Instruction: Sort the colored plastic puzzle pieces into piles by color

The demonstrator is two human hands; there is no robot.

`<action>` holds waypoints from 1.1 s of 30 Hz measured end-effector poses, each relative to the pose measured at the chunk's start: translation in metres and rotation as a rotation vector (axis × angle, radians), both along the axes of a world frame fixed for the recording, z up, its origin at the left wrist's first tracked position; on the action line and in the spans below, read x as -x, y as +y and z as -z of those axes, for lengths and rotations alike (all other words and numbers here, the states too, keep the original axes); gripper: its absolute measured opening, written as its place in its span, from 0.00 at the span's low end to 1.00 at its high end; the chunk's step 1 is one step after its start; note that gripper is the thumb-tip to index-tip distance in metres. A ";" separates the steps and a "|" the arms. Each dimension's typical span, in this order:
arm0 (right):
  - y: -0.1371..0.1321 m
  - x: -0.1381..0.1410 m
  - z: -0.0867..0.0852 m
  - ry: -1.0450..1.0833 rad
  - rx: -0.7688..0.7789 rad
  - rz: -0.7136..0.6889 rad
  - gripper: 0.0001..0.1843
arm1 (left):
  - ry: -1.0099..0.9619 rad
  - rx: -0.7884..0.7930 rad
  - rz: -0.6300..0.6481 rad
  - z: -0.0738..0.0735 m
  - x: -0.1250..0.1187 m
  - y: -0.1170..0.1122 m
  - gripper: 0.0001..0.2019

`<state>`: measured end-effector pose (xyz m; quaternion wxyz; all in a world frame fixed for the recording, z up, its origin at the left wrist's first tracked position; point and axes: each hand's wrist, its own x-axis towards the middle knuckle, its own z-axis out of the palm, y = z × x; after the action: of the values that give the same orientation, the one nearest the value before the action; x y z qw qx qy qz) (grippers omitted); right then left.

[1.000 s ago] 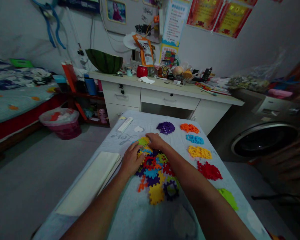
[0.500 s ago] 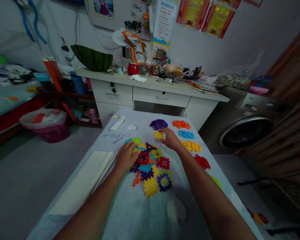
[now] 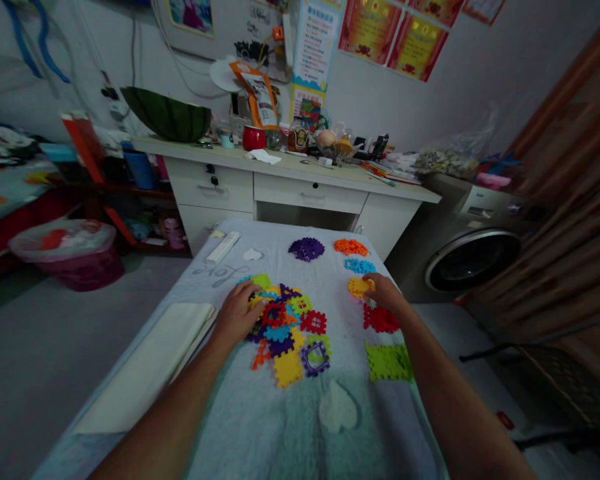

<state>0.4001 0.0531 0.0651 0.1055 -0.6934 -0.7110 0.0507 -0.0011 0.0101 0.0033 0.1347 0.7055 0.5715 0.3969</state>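
A mixed heap of coloured interlocking plastic tiles (image 3: 287, 327) lies in the middle of a table covered with a pale blue cloth (image 3: 280, 427). My left hand (image 3: 239, 312) rests on the heap's left edge, fingers bent over the tiles. My right hand (image 3: 384, 293) lies over the yellow pile (image 3: 359, 287) at the right, fingers curled on a yellow tile. Sorted piles run down the right side: purple (image 3: 306, 249), orange (image 3: 351, 247), blue (image 3: 359, 266), red (image 3: 383, 319), green (image 3: 389, 361).
A folded cream cloth (image 3: 147, 363) lies along the table's left edge. A white desk (image 3: 280, 183) crowded with a watermelon half (image 3: 165, 118), a red mug and bottles stands behind. A washing machine (image 3: 467, 257) is at the right, a pink bin (image 3: 65, 253) at the left.
My right hand lifted a yellow tile from the mixed heap and carried it right to the yellow pile. My left hand stayed on the heap. The view swung right.
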 end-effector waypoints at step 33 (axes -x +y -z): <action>-0.088 0.122 -0.013 0.270 0.075 -0.500 0.39 | 0.183 0.090 0.095 -0.015 -0.004 -0.021 0.27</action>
<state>0.2777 -0.0352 0.0783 0.1577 -0.4871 -0.8370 0.1930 0.0030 -0.0113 0.0179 0.1321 0.7581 0.5647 0.2982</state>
